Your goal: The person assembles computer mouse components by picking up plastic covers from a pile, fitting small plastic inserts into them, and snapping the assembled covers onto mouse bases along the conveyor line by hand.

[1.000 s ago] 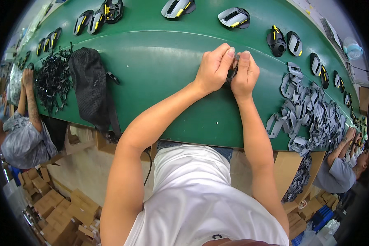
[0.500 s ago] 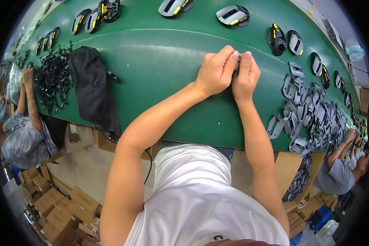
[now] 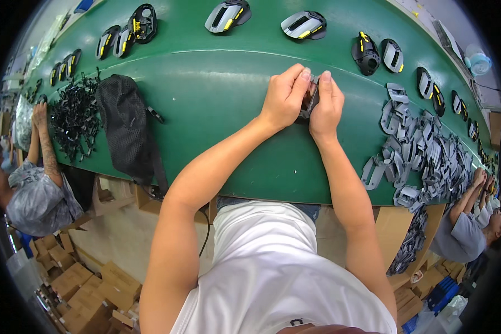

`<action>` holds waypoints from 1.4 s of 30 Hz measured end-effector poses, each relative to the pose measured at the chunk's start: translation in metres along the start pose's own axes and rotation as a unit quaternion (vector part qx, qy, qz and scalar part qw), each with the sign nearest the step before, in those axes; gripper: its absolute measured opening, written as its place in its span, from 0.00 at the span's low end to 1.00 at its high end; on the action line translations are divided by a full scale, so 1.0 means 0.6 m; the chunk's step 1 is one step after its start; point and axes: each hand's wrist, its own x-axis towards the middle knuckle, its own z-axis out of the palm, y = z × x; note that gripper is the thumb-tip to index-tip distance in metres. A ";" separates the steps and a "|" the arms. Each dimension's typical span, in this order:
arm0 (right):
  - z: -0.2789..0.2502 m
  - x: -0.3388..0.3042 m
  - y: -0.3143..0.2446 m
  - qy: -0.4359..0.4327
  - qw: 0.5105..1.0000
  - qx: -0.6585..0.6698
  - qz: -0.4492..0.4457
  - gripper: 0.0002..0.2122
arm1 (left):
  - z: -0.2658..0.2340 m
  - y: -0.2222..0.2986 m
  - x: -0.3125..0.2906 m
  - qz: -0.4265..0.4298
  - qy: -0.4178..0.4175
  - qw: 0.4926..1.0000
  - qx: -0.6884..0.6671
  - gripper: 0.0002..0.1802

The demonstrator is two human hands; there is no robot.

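Observation:
Over the middle of the green table, my left hand [image 3: 285, 97] and my right hand [image 3: 326, 109] hold a dark plastic part [image 3: 314, 99] between them. Both thumbs press near its top edge. It looks like a piece of a mouse shell, but the fingers cover most of it. To the right of my hands lies a heap of grey plastic shell pieces [image 3: 428, 150]. Beyond them, a grey and black computer mouse [image 3: 304, 25] with yellow side buttons rests on the green strip.
More mice, such as an upturned black one [image 3: 366, 54], line the far strip. A black mesh bag [image 3: 125, 122], a small black piece [image 3: 156, 115] and a heap of small black parts [image 3: 72, 119] lie left. An open carton [image 3: 392, 234] stands below the right edge. People work at both sides.
The mice on the far strip have shifted left relative to the table. My hands have turned slightly, and more of the dark part shows between them.

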 end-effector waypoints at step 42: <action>-0.145 0.127 0.037 0.353 0.928 -0.016 -0.120 0.13 | 0.148 -0.071 0.225 0.065 -0.033 0.866 0.495 0.43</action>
